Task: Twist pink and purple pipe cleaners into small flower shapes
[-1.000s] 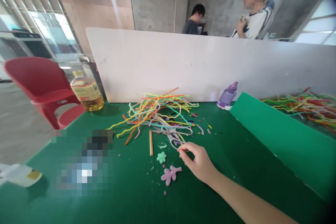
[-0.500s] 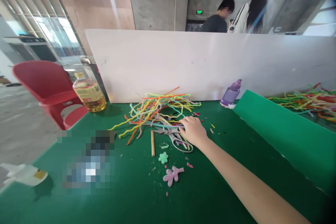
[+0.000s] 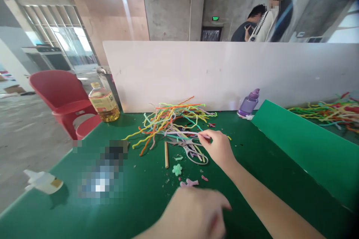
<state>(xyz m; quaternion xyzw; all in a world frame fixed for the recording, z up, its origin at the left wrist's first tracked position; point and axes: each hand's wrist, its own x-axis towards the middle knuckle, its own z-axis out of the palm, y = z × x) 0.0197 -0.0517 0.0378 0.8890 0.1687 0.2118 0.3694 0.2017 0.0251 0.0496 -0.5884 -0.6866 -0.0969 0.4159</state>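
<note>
Between the thumb and fingers of my right hand (image 3: 220, 148) is the end of a lilac pipe cleaner (image 3: 183, 133), stretched leftward above the table. Just below it lie grey-handled scissors (image 3: 186, 152), and behind spreads a tangled pile of coloured pipe cleaners (image 3: 168, 114). My left hand (image 3: 196, 211), blurred by motion, is at the bottom centre; its fingers are too smeared to read. Beyond it sits a small lilac branched piece (image 3: 191, 183), partly covered by that hand. A mint-green flower (image 3: 177, 169) and a short wooden stick (image 3: 166, 155) rest nearby.
On the green table (image 3: 134, 201) are a white glue bottle (image 3: 47, 183), a blurred-out object (image 3: 103, 171), an oil bottle (image 3: 104, 102) and a purple bottle (image 3: 249, 102). A white panel (image 3: 179, 74) stands behind, a green board (image 3: 305, 145) at right. Two people stand beyond the panel.
My right hand has drawn back slightly from the pile, lifting a lilac pipe cleaner. My left hand has come in from below over the lilac piece. The view has tilted up a little.
</note>
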